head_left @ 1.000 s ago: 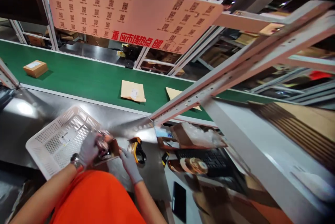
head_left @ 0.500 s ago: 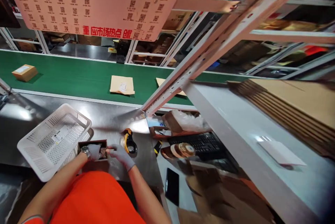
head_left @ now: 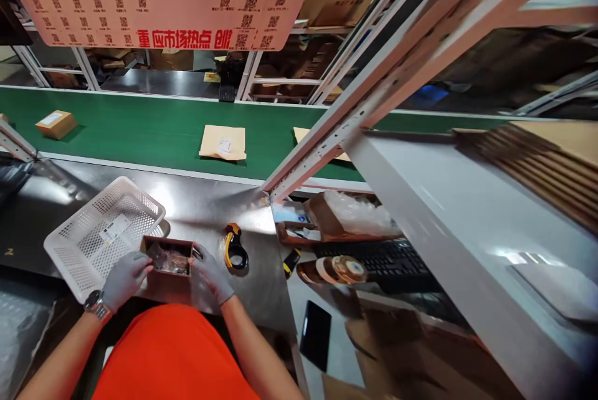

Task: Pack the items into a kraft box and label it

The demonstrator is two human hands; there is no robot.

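Note:
A small open cardboard box (head_left: 164, 281) sits on the steel table near my body, with wrapped items (head_left: 170, 260) inside it. My left hand (head_left: 124, 278), in a grey glove, grips the box's left side. My right hand (head_left: 210, 274), also gloved, holds the box's right side, fingers curled on its rim. A white plastic basket (head_left: 77, 249) stands just left of the box, touching it. A yellow and black tape dispenser (head_left: 235, 247) lies to the right of my right hand.
A green conveyor belt (head_left: 140, 129) runs across the back carrying a small carton (head_left: 56, 123) and padded envelopes (head_left: 224, 141). A slanted metal rack post (head_left: 355, 107) rises at right. A keyboard (head_left: 374, 258), tape rolls (head_left: 343, 269) and a black phone (head_left: 316, 334) lie right of the table.
The wrapped items went from my hands into the box. My left hand moved out to the box's left side and my right hand to its right side. The camera tilted down.

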